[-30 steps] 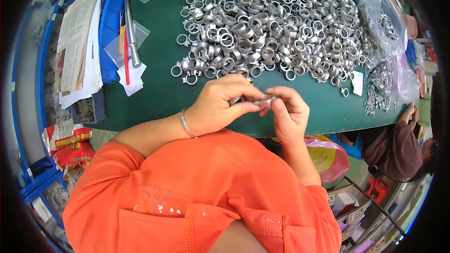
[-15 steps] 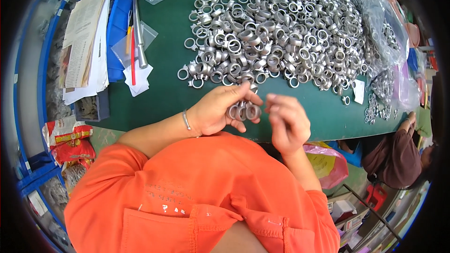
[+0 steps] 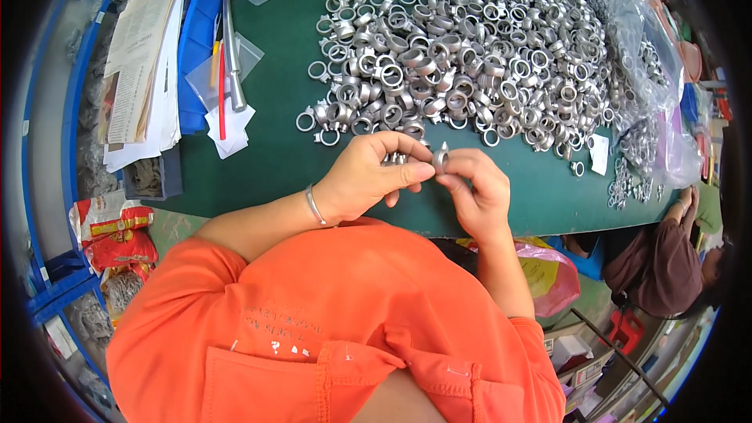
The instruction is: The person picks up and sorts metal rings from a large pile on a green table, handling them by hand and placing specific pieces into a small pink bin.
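My left hand (image 3: pixel 374 171) is closed around several grey metal rings (image 3: pixel 395 159), mostly covered by its fingers. Between the thumb and fingers of my right hand (image 3: pixel 479 190) a single metal ring (image 3: pixel 440 160) is pinched, its small stub pointing up. The left thumb and fingertips come right up to this ring; whether they also grip it I cannot tell. Just beyond both hands lies a wide heap of similar metal rings (image 3: pixel 470 55), each with a small stub, on the green tabletop (image 3: pixel 274 86).
Left on the table are a blue tray (image 3: pixel 200 55) with papers (image 3: pixel 145 63), a tapered metal rod (image 3: pixel 233 55) and a red pen (image 3: pixel 222 94). Clear plastic bags (image 3: pixel 650 47) lie at the right. Another person (image 3: pixel 654 266) sits at the right edge.
My right hand has moved in to the left hand and now pinches one ring. My left hand has turned and closed more over the rings that showed in its fingers before.
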A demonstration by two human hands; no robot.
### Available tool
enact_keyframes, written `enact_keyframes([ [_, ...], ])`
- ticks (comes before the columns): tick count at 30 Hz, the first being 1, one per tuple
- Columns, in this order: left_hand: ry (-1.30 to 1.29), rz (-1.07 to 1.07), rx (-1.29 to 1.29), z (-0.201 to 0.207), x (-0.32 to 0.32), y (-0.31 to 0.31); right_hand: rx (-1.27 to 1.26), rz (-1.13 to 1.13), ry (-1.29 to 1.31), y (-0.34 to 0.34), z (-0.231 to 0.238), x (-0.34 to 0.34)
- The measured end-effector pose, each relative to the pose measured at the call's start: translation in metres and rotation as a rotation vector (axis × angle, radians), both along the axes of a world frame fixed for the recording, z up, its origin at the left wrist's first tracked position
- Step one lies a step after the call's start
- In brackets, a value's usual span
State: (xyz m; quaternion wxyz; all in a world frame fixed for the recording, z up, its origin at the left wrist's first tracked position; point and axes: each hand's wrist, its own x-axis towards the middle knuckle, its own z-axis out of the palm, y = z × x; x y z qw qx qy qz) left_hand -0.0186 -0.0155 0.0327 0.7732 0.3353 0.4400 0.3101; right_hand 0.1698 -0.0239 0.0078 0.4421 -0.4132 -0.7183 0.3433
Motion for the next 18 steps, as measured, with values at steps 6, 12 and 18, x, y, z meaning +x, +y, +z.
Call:
enact_keyframes([
  [6, 0.152, -0.046, 0.611, -0.011, 0.003, 0.000, -0.201, -0.054, 0.560, -0.016, -0.003, -0.014],
  [12, 0.214, -0.042, 0.734, -0.008, 0.001, -0.002, -0.650, 0.042, 0.673, -0.017, 0.003, -0.006],
  [18, 0.197, -0.042, 0.722, -0.009, 0.000, -0.003, -0.631, 0.033, 0.706, -0.015, 0.006, -0.011],
])
